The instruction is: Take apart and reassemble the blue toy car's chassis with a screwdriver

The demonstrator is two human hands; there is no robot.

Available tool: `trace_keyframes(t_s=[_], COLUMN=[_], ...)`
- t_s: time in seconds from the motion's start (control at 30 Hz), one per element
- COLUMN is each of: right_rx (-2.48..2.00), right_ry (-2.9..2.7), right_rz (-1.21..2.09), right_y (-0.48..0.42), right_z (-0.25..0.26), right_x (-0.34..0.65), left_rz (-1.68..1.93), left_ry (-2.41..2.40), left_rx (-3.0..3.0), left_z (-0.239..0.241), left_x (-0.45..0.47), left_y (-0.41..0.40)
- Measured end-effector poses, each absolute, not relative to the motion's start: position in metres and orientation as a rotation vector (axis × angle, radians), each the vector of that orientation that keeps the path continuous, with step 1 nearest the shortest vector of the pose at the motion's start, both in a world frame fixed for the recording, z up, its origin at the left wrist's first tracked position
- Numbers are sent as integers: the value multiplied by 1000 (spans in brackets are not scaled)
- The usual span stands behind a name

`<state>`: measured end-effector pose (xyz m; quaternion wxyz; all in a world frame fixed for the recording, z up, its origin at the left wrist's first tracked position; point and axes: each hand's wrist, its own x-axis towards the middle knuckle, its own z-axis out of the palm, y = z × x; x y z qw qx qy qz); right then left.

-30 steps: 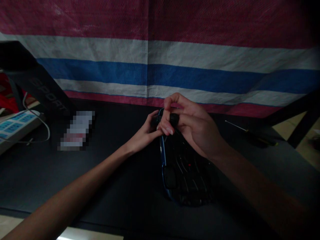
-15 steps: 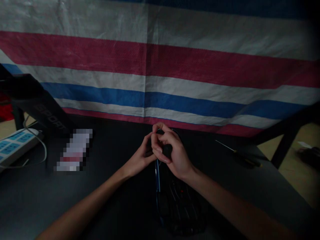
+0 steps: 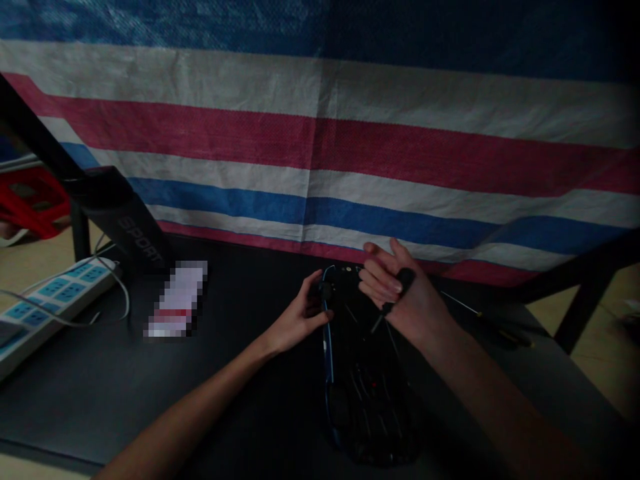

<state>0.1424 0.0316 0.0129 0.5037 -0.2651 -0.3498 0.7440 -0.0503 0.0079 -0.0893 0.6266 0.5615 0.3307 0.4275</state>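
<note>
A toy car lies upside down on the black table, its dark underside facing up and a blue edge along its left side. At its far left wheel, my left hand grips the side between thumb and curled fingers. My right hand is raised over the car's far right part, fingers curled around a small screwdriver. The screwdriver's black handle sits in the palm, and its thin shaft points down and left, apart from the car as far as I can tell.
Right of the car lies a second screwdriver with a long shaft. On the left are a power strip with a loose cable, a blurred-out flat object, and a dark post marked SPORT. A striped sheet hangs behind the table.
My right hand has moved right and up, away from my left hand, with the screwdriver now tilted across the palm. The car's far end has come into sight. The view has shifted slightly.
</note>
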Motion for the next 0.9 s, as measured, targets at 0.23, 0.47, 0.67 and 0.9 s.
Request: trace_keyframes(t_s=[0.23, 0.47, 0.67, 0.9], right_rx=[-1074, -1466, -1488, -1553], right_ry=[-661, -1072, -1375, -1925], right_rz=[1731, 1156, 915, 542], right_y=[33, 9, 2, -1], right_z=[-34, -86, -107, -112], right_x=[244, 251, 241, 243], left_rz=[924, 903, 858, 891], left_ry=[800, 846, 884, 785], left_rx=[1259, 1239, 1170, 1046], left_z=[-90, -81, -73, -83], left_x=[-53, -50, -48, -44], left_y=[9, 7, 3, 4])
